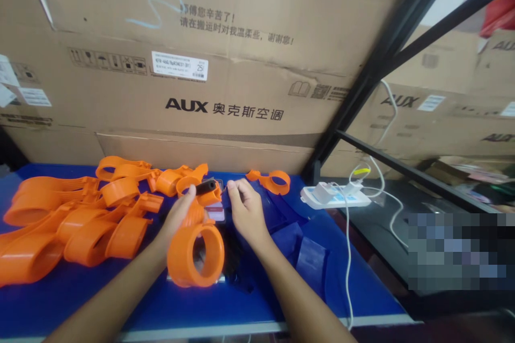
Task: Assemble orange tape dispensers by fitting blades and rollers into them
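Note:
My left hand (179,214) is wrapped round the handle of an orange plastic tape dispenser (174,257). Its big ring hangs toward me, and a black roller (206,186) sits at its far end. Close to that end, my right hand (246,204) is closed in a pinch; anything between its fingertips is too small to make out. Several more orange tape dispensers (86,230) lie piled to the left. Another orange dispenser (277,182) rests by itself behind my right hand. Beneath the held one, small black parts (237,270) are partly hidden.
A blue table (161,308) carries dark blue sheet pieces (311,260) on the right. Behind stands a large cardboard box (225,86). A white power strip (336,196) with cables lies right, beside a black metal frame (354,86). A white cable (348,268) crosses the table's right side.

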`<state>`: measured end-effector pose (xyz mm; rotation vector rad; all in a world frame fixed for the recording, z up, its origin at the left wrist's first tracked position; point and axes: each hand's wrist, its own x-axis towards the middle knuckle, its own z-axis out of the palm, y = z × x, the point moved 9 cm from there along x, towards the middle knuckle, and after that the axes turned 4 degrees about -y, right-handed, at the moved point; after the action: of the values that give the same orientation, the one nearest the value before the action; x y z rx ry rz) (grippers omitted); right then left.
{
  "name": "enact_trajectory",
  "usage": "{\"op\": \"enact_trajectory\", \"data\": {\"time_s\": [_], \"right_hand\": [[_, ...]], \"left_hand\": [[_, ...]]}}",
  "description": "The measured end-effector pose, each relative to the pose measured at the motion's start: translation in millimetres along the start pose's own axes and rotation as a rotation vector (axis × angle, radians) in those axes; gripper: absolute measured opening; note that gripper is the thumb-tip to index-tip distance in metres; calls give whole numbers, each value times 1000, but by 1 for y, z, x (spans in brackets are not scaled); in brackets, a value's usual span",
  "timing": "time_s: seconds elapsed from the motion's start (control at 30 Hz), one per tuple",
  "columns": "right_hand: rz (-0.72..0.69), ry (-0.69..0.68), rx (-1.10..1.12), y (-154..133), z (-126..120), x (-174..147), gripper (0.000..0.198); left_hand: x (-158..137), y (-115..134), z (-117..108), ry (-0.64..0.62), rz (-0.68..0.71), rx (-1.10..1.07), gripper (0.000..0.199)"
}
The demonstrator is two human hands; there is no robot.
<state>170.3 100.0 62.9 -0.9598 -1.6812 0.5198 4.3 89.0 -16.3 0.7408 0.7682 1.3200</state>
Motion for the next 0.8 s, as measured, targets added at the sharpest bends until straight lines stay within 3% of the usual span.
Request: {"op": "enact_trajectory", "data": {"time_s": [0.17,0.3,0.43,0.6,0.8], "right_hand": [[61,7,60,7,2,-1,36],[157,-39,234,15,9,-3,33],[117,-56,259,16,10,-1,26],[76,-77,317,17,16,-1,15],[167,-17,452,23,18,-4,40]], "left_hand": [[-10,-2,7,67,-62,-26,55],[-10,1,16,27,-54,-58,56],[-4,3,9,71,1,-48,56],[-3,-6,10,29,-53,-41,49],[-3,-2,5,74,-16,-57,46]]}}
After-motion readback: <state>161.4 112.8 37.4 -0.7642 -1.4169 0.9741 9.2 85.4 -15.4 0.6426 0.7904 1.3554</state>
